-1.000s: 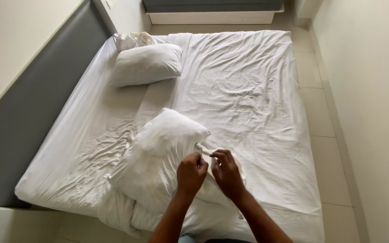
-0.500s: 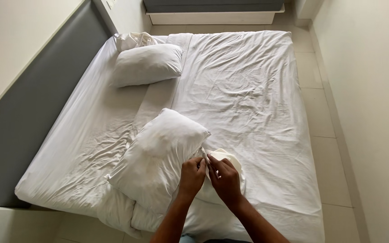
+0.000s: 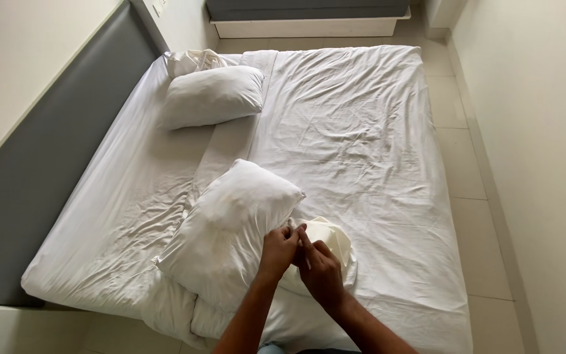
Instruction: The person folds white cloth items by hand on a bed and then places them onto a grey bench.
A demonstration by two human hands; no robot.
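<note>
Bed [image 3: 361,131] — spare pillow [image 3: 211,97], perhaps crumpled cloth [image 3: 194,60]

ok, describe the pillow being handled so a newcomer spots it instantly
Start at the white bed beside the grey headboard. The near pillow lies tilted at the bed's closest edge, with both hands at its open end. The other pillow sits untouched at the far corner.

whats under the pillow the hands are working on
The near pillow lies on the white sheet and on bunched white bedding at the bed's edge. Whatever lies beneath its middle is hidden.
</note>
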